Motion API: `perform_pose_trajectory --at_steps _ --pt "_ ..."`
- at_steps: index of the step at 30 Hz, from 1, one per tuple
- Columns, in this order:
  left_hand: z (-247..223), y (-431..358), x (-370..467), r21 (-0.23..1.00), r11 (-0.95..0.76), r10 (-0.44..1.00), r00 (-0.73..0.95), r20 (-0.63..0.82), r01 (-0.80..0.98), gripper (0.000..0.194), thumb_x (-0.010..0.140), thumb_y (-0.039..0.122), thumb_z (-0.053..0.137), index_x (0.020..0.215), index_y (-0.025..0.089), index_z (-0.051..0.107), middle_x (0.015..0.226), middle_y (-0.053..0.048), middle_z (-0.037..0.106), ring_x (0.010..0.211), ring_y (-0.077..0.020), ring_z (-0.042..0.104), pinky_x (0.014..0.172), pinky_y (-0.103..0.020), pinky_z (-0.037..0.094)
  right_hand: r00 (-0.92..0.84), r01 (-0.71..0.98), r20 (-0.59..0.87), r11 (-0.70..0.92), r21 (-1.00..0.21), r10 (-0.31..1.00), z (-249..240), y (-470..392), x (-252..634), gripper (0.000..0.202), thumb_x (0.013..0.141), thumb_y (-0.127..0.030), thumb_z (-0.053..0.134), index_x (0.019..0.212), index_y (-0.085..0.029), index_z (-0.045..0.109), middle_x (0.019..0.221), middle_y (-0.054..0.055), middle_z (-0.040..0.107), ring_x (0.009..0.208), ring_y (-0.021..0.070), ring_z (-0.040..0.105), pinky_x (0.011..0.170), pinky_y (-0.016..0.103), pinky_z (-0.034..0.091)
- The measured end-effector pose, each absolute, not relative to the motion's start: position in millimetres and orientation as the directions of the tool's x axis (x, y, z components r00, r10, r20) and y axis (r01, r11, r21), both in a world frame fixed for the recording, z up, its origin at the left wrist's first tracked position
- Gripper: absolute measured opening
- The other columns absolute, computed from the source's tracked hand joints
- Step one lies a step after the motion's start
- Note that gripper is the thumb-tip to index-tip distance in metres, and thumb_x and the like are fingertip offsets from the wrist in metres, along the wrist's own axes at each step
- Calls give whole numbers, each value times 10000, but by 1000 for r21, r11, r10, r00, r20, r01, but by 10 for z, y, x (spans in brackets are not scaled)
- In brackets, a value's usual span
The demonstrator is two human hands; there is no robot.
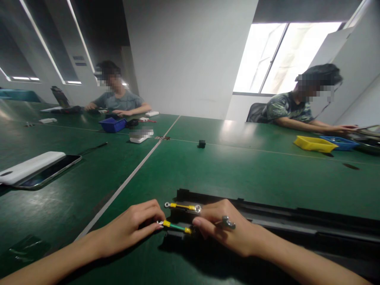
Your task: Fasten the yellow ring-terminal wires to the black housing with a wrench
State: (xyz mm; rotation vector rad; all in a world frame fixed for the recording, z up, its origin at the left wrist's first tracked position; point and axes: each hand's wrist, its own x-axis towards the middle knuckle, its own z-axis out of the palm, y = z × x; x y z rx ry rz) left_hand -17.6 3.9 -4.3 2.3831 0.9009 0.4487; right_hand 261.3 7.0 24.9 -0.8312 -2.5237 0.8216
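Observation:
My left hand (pixel 139 221) pinches the metal lug at the left end of a short green-and-yellow ground wire (pixel 177 226). My right hand (pixel 228 227) is closed at the wire's other end, where the thumb and fingers hide the lug. From that same hand pokes the silvery jaw of an open-end wrench (pixel 228 223); the rest of it is hidden in the palm. Just beyond lies a second, yellow-sleeved wire (pixel 182 206) with a ring lug at each end. Both wires are at the left end of a long black channel-shaped part (pixel 279 211), which runs off under my right forearm.
A white case and a phone (pixel 49 172) lie at the left. A small black cube (pixel 202 144) sits mid-table. Farther off are a blue bin (pixel 113 124), a yellow tray (pixel 315 144) and a blue tray (pixel 340 143). Two people sit across the green table (pixel 252 170).

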Motion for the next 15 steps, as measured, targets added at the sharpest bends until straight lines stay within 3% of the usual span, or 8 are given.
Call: perform_pose_trajectory --at_steps 15 --pt "-58 48 -191 604 -626 681 724 113 494 122 978 178 458 998 191 577 932 -30 569 828 -162 564 749 -239 427 -743 442 159 655 -613 650 289 67 2587 440 995 -337 383 631 -145 540 600 -21 493 543 83 425 544 202 319"
